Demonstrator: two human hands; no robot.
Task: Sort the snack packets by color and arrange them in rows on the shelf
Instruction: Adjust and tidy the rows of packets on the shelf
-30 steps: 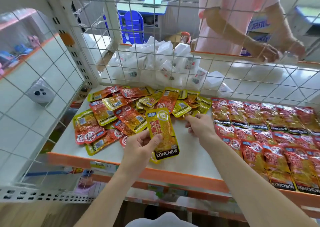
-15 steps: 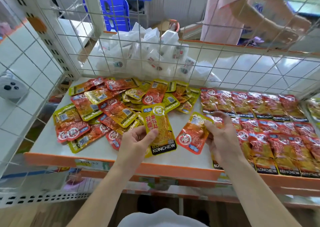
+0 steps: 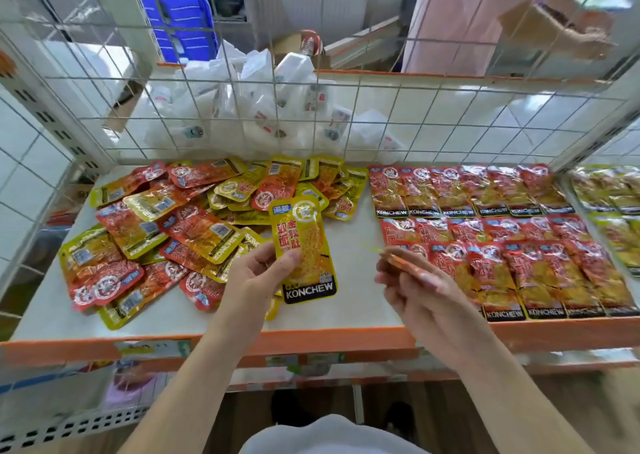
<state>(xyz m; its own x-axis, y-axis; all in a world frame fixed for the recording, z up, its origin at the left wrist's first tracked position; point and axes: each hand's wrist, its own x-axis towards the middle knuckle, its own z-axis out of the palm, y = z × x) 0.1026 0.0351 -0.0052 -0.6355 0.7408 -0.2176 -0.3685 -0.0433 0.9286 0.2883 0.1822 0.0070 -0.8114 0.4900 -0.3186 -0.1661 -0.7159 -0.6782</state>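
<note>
Presently, left hand: fingers grasping yellow packet, face up, just above the shelf.
Right hand: fingers pinching red packet, edge-on, blurred.
Loose pile: shelf left, red and yellow mixed.
Red rows: shelf right, overlapping.

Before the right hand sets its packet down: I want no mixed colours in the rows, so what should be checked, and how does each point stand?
1. Right hand pinches the red packet: ok, though it is seen edge-on.
2. Left hand holds the yellow packet away from the rows: ok.
3. Red rows contain only red packets: ok, as far as visible.
4. Free slot at the front row's left end: cannot tell, the right hand covers it.
5. Mixed pile sorted: not ok, red and yellow packets lie jumbled.
</note>
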